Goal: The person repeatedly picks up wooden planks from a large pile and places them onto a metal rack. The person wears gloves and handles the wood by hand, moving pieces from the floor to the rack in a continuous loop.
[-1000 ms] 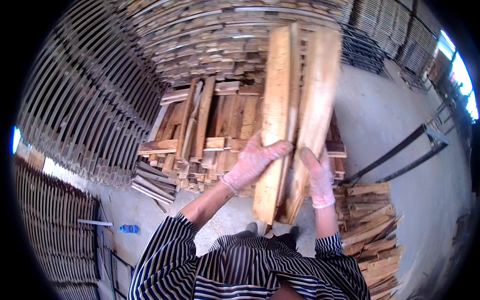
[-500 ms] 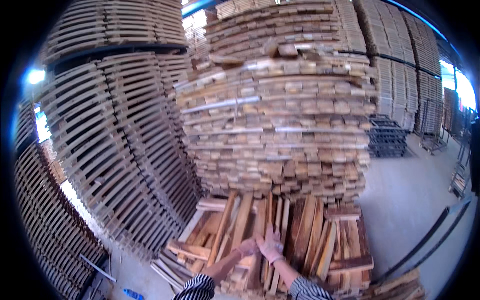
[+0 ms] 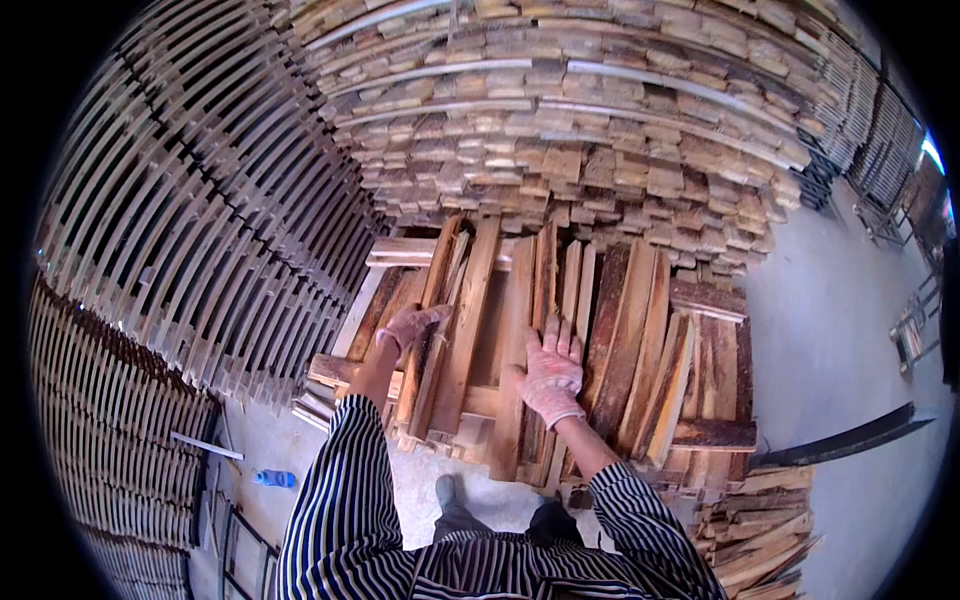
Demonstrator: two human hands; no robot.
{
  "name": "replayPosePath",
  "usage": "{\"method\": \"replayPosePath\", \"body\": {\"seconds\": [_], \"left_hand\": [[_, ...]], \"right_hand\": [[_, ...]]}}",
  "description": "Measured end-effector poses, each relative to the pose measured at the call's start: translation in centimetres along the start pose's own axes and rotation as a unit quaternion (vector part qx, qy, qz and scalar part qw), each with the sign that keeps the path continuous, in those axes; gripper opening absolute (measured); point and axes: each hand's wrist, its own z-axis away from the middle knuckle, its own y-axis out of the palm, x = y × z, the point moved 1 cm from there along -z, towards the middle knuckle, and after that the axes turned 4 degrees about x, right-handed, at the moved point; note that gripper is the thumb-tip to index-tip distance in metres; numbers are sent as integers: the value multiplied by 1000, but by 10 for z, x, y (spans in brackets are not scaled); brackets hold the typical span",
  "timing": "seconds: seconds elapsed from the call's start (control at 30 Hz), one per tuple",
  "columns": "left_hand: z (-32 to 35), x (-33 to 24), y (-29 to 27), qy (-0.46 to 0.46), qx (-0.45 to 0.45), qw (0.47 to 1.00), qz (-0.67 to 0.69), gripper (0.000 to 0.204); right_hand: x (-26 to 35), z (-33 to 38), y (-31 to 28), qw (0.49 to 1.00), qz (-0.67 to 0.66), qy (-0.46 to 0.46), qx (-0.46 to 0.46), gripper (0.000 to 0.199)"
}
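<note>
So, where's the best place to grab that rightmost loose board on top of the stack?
I'd grip the rightmost loose board near mid-length, coming from the right. It's long and narrow, so a middle hold should balance it; its right edge looks exposed, while loose boards crowd its left.

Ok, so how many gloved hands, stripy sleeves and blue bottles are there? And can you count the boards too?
Left hand and right hand, both gloved: 2
Striped sleeves: 2
Blue bottle: 1
Total: 5
The wooden boards aren't in the total: they overlap too much to count surely.
</note>
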Motion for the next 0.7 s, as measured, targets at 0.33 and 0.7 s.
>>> {"method": "replayPosePath", "body": {"seconds": [0.33,0.7], "left_hand": [[-31,33,-3,318,154,899,258,79],[37,34,-78,19,63,919,388,42]], "right_hand": [[-4,-5,5,997,48,45,45,80],[161,-62,28,977,-128,170,8,72]]}}
